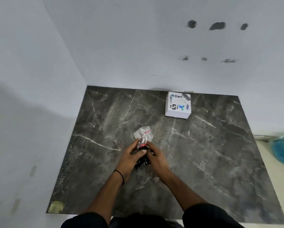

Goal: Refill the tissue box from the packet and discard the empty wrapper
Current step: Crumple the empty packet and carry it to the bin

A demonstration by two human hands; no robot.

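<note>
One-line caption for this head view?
Both hands grip a tissue packet over the dark marble surface; the stickered white tissue box sits apart near the wall.

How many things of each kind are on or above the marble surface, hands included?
Hands: 2, left hand and right hand, both on the packet
Tissue packet: 1
Tissue box: 1
Total: 4
</note>
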